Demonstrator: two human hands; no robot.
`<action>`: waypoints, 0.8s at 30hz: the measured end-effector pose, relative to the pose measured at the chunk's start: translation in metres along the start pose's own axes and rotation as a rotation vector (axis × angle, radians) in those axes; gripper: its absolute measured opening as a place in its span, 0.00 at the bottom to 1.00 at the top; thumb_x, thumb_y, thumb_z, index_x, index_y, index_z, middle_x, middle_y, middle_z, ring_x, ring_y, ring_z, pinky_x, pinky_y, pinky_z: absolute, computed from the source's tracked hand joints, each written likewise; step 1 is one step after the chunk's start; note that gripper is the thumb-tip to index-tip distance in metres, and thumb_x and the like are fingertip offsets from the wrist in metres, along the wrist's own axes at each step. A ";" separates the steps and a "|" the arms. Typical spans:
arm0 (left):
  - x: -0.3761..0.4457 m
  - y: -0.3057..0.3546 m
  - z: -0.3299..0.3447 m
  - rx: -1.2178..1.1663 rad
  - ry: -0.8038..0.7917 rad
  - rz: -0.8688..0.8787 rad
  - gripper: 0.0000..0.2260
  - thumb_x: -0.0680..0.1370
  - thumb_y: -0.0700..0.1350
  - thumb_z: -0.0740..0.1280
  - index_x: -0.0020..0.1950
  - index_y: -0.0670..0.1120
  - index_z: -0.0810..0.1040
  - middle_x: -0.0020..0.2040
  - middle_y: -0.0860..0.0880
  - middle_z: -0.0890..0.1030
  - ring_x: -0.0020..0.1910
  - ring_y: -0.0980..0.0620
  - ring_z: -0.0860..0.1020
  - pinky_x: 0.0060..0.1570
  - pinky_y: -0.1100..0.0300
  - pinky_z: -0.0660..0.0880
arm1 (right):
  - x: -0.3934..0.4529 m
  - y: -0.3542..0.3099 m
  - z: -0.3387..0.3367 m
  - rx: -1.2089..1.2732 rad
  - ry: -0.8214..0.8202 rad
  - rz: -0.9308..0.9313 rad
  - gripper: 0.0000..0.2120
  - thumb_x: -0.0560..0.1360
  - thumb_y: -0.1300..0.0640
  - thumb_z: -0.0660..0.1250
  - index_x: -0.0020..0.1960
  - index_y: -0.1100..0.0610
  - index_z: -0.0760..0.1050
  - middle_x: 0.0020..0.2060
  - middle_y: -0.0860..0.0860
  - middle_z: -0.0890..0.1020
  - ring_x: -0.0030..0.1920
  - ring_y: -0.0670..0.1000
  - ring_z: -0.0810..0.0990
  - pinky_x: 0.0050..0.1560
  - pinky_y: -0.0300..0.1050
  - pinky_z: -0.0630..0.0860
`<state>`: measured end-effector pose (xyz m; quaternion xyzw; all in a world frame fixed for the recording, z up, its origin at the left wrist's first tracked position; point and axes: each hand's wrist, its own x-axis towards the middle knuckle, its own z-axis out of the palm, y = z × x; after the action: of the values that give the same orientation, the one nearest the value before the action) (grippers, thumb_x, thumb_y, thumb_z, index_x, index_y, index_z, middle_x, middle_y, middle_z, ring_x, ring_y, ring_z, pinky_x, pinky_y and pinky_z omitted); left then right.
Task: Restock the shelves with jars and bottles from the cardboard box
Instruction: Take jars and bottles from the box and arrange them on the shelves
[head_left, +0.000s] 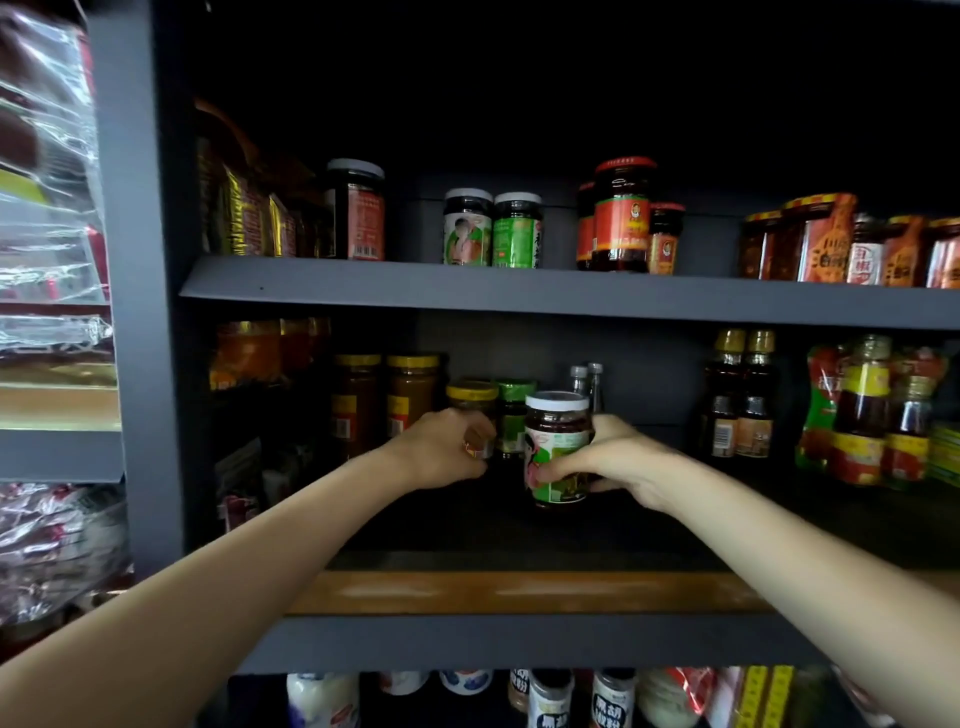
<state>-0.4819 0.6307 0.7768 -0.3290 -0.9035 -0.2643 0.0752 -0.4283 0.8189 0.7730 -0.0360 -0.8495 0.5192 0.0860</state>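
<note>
Both bare arms reach into the middle shelf of a dark grey metal unit, its floor matt black behind a worn wooden front strip. The right hand wraps its fingers round a squat glass jar with a white lid and a green-and-pink paper label — the jar stands upright on the shelf floor, dark red paste showing through the glass. The left hand curls its fingers round a smaller yellow-lidded jar just beside it, most of that jar hidden behind the knuckles. A green-lidded jar sits between the two, further back. To the left stand two tall yellow-capped jars of brown paste; to the right, slim dark glass bottles with gold caps. On the upper shelf — glossy round jars with white and red lids.
</note>
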 end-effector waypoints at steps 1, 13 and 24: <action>0.000 -0.002 -0.002 0.086 0.002 -0.009 0.19 0.75 0.42 0.68 0.65 0.49 0.71 0.62 0.47 0.76 0.58 0.51 0.76 0.57 0.57 0.75 | 0.003 0.001 -0.002 0.000 0.007 0.001 0.22 0.60 0.64 0.79 0.51 0.52 0.78 0.46 0.48 0.83 0.51 0.47 0.78 0.42 0.42 0.72; -0.033 0.032 -0.012 -0.141 -0.070 0.252 0.29 0.70 0.43 0.74 0.69 0.48 0.66 0.59 0.58 0.74 0.52 0.67 0.74 0.52 0.78 0.70 | -0.031 -0.005 -0.008 -0.145 -0.153 -0.314 0.27 0.60 0.69 0.78 0.55 0.52 0.77 0.47 0.45 0.85 0.50 0.41 0.81 0.52 0.33 0.76; -0.111 0.096 -0.108 -0.163 0.330 0.704 0.24 0.63 0.57 0.74 0.55 0.52 0.76 0.46 0.52 0.82 0.45 0.59 0.81 0.48 0.63 0.78 | -0.148 -0.112 -0.037 -0.094 -0.214 -0.805 0.28 0.57 0.68 0.77 0.55 0.54 0.78 0.50 0.50 0.84 0.50 0.47 0.83 0.47 0.35 0.78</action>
<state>-0.3391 0.5740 0.8747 -0.5765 -0.6873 -0.3426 0.2791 -0.2731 0.7778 0.8730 0.3490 -0.8226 0.4059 0.1916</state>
